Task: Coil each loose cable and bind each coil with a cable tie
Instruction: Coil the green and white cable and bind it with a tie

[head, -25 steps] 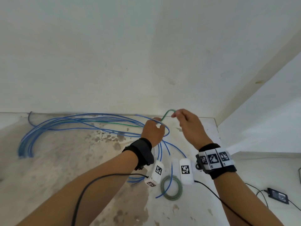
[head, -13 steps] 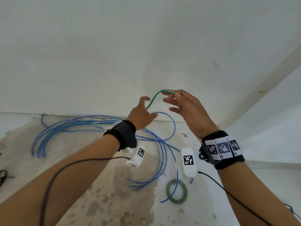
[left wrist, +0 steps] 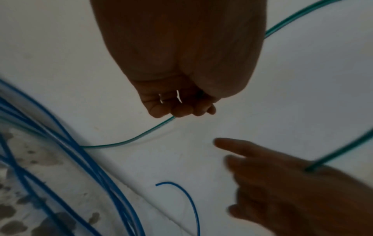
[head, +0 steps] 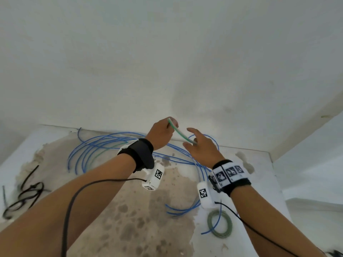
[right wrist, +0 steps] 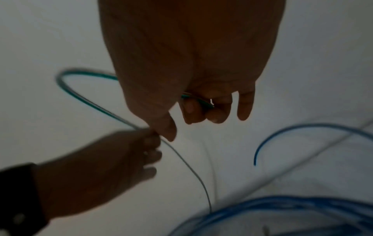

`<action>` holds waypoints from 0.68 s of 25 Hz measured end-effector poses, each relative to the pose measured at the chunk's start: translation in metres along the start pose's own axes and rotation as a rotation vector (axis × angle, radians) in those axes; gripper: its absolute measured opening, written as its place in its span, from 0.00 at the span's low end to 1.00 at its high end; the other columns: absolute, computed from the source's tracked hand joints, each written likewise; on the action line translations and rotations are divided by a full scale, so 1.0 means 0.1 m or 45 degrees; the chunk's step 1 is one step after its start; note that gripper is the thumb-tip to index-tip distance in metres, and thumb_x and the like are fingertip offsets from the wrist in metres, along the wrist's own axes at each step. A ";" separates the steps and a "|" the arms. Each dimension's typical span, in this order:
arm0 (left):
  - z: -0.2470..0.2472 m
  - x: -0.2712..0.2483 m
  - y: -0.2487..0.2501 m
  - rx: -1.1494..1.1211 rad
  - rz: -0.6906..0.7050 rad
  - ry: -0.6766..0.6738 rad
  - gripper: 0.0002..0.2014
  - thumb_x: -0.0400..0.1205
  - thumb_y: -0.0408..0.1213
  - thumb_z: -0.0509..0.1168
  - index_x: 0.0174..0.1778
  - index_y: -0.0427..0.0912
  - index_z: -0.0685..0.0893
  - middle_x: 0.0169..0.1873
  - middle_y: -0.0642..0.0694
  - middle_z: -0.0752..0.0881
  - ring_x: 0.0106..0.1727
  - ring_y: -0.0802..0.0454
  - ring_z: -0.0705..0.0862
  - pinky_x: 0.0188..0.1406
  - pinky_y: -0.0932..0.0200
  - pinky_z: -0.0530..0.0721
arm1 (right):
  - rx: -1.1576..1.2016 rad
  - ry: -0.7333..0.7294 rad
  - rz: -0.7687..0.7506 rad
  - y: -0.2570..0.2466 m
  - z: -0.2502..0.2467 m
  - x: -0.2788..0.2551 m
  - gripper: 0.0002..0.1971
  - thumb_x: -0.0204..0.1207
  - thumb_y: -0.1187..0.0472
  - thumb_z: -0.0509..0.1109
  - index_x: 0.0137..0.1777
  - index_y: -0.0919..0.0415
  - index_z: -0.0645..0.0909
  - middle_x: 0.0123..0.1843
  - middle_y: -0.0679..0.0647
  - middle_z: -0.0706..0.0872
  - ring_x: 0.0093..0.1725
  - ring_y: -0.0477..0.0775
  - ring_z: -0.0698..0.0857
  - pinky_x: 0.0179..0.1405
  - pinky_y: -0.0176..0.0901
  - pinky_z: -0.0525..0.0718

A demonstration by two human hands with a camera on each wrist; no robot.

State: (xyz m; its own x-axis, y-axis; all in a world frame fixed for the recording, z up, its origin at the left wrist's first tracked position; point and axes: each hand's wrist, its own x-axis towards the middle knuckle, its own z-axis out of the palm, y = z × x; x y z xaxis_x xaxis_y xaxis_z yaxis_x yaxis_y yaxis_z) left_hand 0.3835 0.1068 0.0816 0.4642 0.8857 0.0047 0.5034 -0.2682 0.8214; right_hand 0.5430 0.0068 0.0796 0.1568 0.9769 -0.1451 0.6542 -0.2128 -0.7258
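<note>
Task barely begun. One green coil (head: 220, 223) lying finished at lower right of the head view; no tie visible on it. Blue cables (head: 104, 147) sprawled loose across the stained floor (head: 130, 219) at centre, none coiled. Black cables (head: 27, 193) tangled at far left, untouched.

Green cable (head: 179, 133) raised at centre frame, strung between both hands. Left hand (head: 161, 135) curled tight round its upper stretch. Right hand (head: 201, 148) pinching the free end between thumb and bent fingers, index finger stretched out straight.

Against half a second earlier: green cable then arched high from the right fingers, left hand open and only reaching; now gripped by the left, pulled into a short straight slant, right hand dropped lower.

Left to do, by judgement: nearly everything.
</note>
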 end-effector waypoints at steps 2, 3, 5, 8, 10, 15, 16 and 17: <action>-0.16 -0.13 0.04 -0.094 0.142 -0.074 0.13 0.92 0.40 0.54 0.44 0.45 0.80 0.34 0.52 0.78 0.36 0.55 0.75 0.42 0.60 0.75 | -0.046 -0.074 -0.066 -0.14 0.26 0.17 0.31 0.84 0.53 0.70 0.84 0.42 0.64 0.34 0.48 0.76 0.32 0.44 0.77 0.30 0.31 0.70; -0.26 -0.21 0.07 -0.175 0.188 -0.112 0.14 0.92 0.40 0.54 0.45 0.43 0.81 0.34 0.53 0.78 0.36 0.59 0.76 0.41 0.65 0.75 | -0.064 -0.091 -0.092 -0.22 0.39 0.25 0.29 0.84 0.53 0.70 0.84 0.42 0.66 0.31 0.48 0.75 0.30 0.44 0.74 0.29 0.32 0.68; -0.46 -0.32 0.08 -0.321 0.222 -0.142 0.13 0.93 0.39 0.54 0.50 0.39 0.82 0.36 0.53 0.78 0.34 0.65 0.78 0.38 0.73 0.75 | -0.078 -0.038 -0.149 -0.37 0.56 0.36 0.18 0.85 0.54 0.69 0.74 0.47 0.78 0.29 0.49 0.73 0.28 0.46 0.72 0.33 0.39 0.69; -0.75 -0.34 -0.11 -0.371 0.226 -0.103 0.11 0.91 0.41 0.59 0.65 0.42 0.81 0.30 0.58 0.79 0.31 0.65 0.78 0.38 0.71 0.74 | 0.057 0.194 -0.203 -0.58 0.65 0.46 0.05 0.85 0.54 0.70 0.55 0.52 0.87 0.25 0.47 0.70 0.26 0.46 0.69 0.35 0.44 0.69; -0.88 -0.27 -0.34 -0.288 0.119 -0.152 0.18 0.88 0.45 0.65 0.74 0.48 0.76 0.33 0.51 0.82 0.29 0.64 0.76 0.37 0.66 0.73 | 0.165 0.322 -0.179 -0.74 0.65 0.49 0.05 0.84 0.52 0.72 0.50 0.51 0.87 0.24 0.48 0.71 0.25 0.45 0.67 0.32 0.41 0.68; -0.96 -0.20 -0.82 -0.024 -0.010 -0.403 0.18 0.86 0.44 0.66 0.73 0.52 0.76 0.47 0.41 0.88 0.42 0.53 0.82 0.42 0.64 0.79 | 0.588 0.471 -0.127 -1.41 0.70 0.47 0.05 0.83 0.51 0.74 0.45 0.43 0.86 0.33 0.50 0.85 0.33 0.44 0.77 0.40 0.49 0.80; -0.96 -0.22 -0.88 -0.030 -0.012 -0.397 0.15 0.86 0.43 0.65 0.69 0.52 0.78 0.45 0.41 0.87 0.42 0.51 0.83 0.42 0.64 0.79 | 0.664 0.484 -0.132 -1.54 0.70 0.44 0.05 0.84 0.53 0.73 0.45 0.45 0.86 0.30 0.42 0.82 0.32 0.42 0.77 0.39 0.46 0.81; -0.98 -0.23 -0.98 -0.038 -0.025 -0.376 0.10 0.86 0.41 0.64 0.64 0.52 0.79 0.41 0.43 0.86 0.39 0.49 0.82 0.38 0.63 0.79 | 0.739 0.508 -0.138 -1.68 0.71 0.42 0.06 0.85 0.55 0.72 0.45 0.46 0.85 0.27 0.38 0.79 0.30 0.40 0.75 0.38 0.44 0.81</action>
State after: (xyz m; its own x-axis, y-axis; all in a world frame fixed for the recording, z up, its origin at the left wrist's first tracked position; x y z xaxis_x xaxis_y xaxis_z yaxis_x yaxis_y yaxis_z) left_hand 0.2527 0.1499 0.0569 0.6488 0.7408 -0.1739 0.4947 -0.2370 0.8361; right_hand 0.3870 0.0850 0.1474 0.4447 0.8868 0.1254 0.1995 0.0384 -0.9791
